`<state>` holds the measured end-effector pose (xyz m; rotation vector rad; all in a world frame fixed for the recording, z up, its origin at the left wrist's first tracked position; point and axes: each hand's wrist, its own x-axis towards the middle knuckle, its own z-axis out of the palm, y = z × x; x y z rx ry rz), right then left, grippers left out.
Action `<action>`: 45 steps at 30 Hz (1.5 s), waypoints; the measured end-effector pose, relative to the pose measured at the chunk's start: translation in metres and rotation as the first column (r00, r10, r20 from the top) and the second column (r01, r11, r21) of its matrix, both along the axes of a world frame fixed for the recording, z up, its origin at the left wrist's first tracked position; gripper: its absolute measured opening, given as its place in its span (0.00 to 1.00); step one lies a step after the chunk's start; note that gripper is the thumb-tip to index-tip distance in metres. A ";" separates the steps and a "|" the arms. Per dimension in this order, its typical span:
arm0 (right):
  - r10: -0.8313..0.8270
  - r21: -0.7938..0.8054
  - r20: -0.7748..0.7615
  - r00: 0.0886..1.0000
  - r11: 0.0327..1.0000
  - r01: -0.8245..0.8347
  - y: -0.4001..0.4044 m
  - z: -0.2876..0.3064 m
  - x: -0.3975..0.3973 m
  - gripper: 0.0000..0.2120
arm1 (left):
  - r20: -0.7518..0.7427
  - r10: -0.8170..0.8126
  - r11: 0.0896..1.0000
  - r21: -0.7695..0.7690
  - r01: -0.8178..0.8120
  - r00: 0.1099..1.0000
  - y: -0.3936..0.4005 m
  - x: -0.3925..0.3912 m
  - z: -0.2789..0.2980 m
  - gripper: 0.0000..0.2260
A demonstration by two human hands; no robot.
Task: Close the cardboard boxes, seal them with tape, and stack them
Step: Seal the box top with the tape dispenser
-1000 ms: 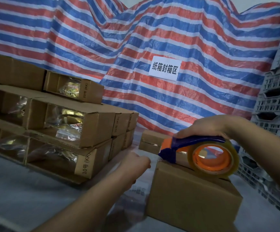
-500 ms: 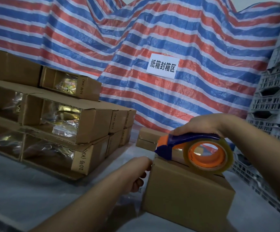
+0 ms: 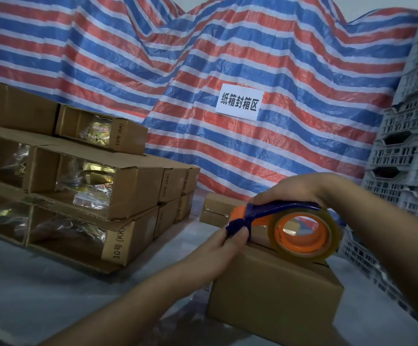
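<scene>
Holding the tape dispenser (image 3: 285, 226) on top of the cardboard box (image 3: 275, 293) at the lower right of the frame, I am curling my right hand (image 3: 290, 189) over its blue handle, with the clear roll on its orange hub resting on the box's top. I am pinching the blue front tip of the dispenser with my left hand (image 3: 224, 248), thumb on top, right at the box's upper left edge. The box is sitting on the pale table (image 3: 40, 295), flaps down. A smaller closed box (image 3: 218, 208) is lying just behind it. A stack of boxes (image 3: 78, 186) with their ends open, showing shiny bags inside, is filling the left of the frame. A striped tarp (image 3: 203, 71) with a white paper sign (image 3: 239, 102) is hanging across the top, and grey plastic crates (image 3: 408, 158) are piled at the right edge.
</scene>
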<state>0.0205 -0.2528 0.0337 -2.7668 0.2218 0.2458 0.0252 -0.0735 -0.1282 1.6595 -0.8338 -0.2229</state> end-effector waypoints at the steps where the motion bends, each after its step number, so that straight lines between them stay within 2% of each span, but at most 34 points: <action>1: -0.001 0.004 0.000 1.000 1.000 0.001 0.000 0.000 0.000 0.23 | 0.031 -0.028 0.999 0.018 0.027 0.999 0.001 0.001 -0.002 0.12; 3: -0.008 0.004 0.003 1.000 1.000 0.008 -0.001 0.000 0.001 0.23 | 0.106 -0.036 0.999 0.016 0.034 0.994 0.003 0.003 -0.004 0.13; 5: -0.017 0.012 -0.002 1.000 1.000 0.017 -0.001 0.000 0.001 0.24 | 0.241 0.027 0.998 0.040 -0.038 0.970 0.003 0.006 -0.006 0.17; 9: -0.012 0.003 0.006 1.000 1.000 0.012 0.003 0.000 0.000 0.23 | 0.521 0.149 0.946 0.171 -0.274 0.840 0.004 0.012 -0.008 0.24; 13: -0.018 -0.035 0.007 1.000 0.999 0.018 0.004 0.006 -0.006 0.21 | 0.706 0.142 0.878 0.234 -0.418 0.694 0.005 0.019 -0.007 0.33; 15: -0.038 -0.038 -0.009 0.999 0.999 0.038 -0.002 0.010 -0.014 0.20 | 0.717 0.143 0.855 0.257 -0.450 0.682 0.005 0.021 -0.009 0.38; 18: -0.077 0.001 -0.029 0.997 0.997 0.077 -0.014 0.010 -0.026 0.20 | 0.657 0.172 0.846 0.283 -0.452 0.734 0.004 0.023 -0.013 0.45; 21: -0.076 -0.055 0.015 0.997 0.996 0.076 -0.016 0.005 -0.026 0.21 | 0.565 0.170 0.886 0.272 -0.377 0.808 0.001 0.023 -0.014 0.46; 23: -0.072 -0.091 0.013 0.997 0.993 0.073 -0.012 0.003 -0.023 0.21 | 0.541 0.169 0.900 0.255 -0.353 0.824 0.003 0.022 -0.013 0.47; 25: -0.075 -0.078 -0.016 0.997 0.994 0.073 -0.010 0.003 -0.021 0.20 | 0.556 0.176 0.911 0.220 -0.349 0.812 0.004 0.021 -0.010 0.45; 28: -0.072 -0.049 -0.049 0.996 0.996 0.069 -0.009 0.004 -0.021 0.20 | 0.580 0.125 0.950 0.164 -0.265 0.805 0.002 0.016 -0.007 0.36; 30: -0.061 -0.050 -0.051 0.997 0.997 0.059 -0.009 0.003 -0.021 0.20 | 0.603 0.106 0.947 0.182 -0.265 0.791 0.002 0.013 -0.007 0.32; 36: -0.062 -0.003 -0.092 0.994 0.998 0.062 -0.023 0.013 -0.031 0.22 | 0.772 0.123 0.822 0.274 -0.500 0.624 0.006 0.014 -0.004 0.41; 40: -0.113 0.063 -0.150 0.982 0.990 0.124 -0.046 0.014 -0.052 0.24 | 0.749 0.141 0.823 0.275 -0.497 0.647 0.004 0.017 -0.006 0.43; 43: -0.128 0.025 -0.118 0.985 0.991 0.132 -0.049 0.006 -0.055 0.21 | 0.728 0.108 0.841 0.296 -0.452 0.677 0.005 0.014 -0.002 0.41; 45: -0.120 -0.034 -0.087 0.989 0.993 0.117 -0.045 0.004 -0.051 0.20 | 0.758 0.059 0.817 0.337 -0.467 0.649 0.007 0.011 0.008 0.36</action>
